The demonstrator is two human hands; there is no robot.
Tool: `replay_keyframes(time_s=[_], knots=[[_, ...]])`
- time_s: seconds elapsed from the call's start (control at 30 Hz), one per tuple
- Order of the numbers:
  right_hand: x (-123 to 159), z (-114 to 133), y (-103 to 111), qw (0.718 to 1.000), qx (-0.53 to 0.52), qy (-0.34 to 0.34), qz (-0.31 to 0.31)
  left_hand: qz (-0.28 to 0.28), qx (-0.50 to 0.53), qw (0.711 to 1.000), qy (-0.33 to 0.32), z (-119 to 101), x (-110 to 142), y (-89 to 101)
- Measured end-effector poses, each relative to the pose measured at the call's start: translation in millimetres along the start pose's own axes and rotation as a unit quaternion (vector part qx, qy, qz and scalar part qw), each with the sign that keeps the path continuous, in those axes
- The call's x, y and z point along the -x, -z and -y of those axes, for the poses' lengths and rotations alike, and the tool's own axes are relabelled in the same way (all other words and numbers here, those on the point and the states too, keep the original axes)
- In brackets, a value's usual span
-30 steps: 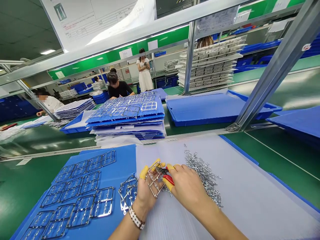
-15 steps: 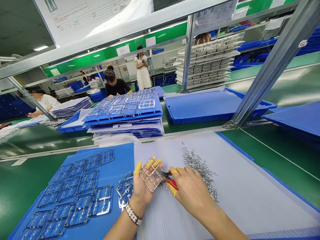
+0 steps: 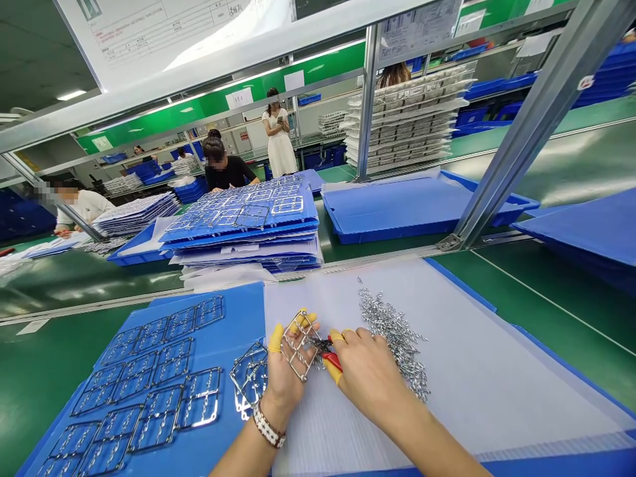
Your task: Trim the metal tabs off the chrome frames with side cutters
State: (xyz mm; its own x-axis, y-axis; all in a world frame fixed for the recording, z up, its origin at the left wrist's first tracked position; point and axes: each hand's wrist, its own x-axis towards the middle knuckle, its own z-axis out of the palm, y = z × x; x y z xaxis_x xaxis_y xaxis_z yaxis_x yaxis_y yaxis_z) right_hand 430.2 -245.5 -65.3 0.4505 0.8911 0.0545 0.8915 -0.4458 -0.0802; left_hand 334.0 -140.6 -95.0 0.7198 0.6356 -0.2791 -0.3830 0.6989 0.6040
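My left hand (image 3: pixel 285 374), with yellow finger cots and a patterned wristband, holds up a shiny metal-look sprue frame (image 3: pixel 301 346) carrying small parts. Closed around red-handled cutting pliers (image 3: pixel 332 361) is my right hand (image 3: pixel 365 374), also in yellow finger cots. The dark jaws of the pliers reach the frame's right side; the exact contact point cannot be made out. Right of my hands, small silvery pieces (image 3: pixel 395 334) lie in a loose heap on a translucent white sheet (image 3: pixel 462 371). A few more frames (image 3: pixel 248 374) overlap just left of my left wrist.
Rows of similar frames (image 3: pixel 154 391) cover the blue sheet (image 3: pixel 238 305) at left. Behind stand a stack of blue trays with frames (image 3: pixel 243 232), a blue tray (image 3: pixel 397 209) and a slanted metal post (image 3: pixel 527 126). Several people sit or stand farther back.
The plier jaws have moved slightly left, farther over the held frame, and the frame has turned a little in my left hand. The whole view has shifted slightly.
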Motion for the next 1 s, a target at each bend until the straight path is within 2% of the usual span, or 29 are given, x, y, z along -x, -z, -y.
replay_keyframes(time_s=[0.23, 0.5, 0.7, 1.0], knots=[[-1.9, 0.0, 5.2, 1.000, -0.009, 0.001, 0.003, 0.003, 0.007, 1.000, -0.011, -0.9, 0.3, -1.2], [-4.2, 3.3, -0.9, 1.000, 0.010, 0.006, -0.010, -0.008, 0.006, 1.000, -0.008, -0.7, 0.3, -0.7], [-1.4, 2.2, 6.7, 1.000, 0.014, -0.001, 0.007, -0.006, 0.018, 1.000, -0.007, -3.4, -2.6, 0.8], [8.0, 19.7, 4.5, 0.999, -0.022, 0.026, 0.003, -0.008, 0.029, 0.999, -0.035, -1.9, -4.4, -0.3]])
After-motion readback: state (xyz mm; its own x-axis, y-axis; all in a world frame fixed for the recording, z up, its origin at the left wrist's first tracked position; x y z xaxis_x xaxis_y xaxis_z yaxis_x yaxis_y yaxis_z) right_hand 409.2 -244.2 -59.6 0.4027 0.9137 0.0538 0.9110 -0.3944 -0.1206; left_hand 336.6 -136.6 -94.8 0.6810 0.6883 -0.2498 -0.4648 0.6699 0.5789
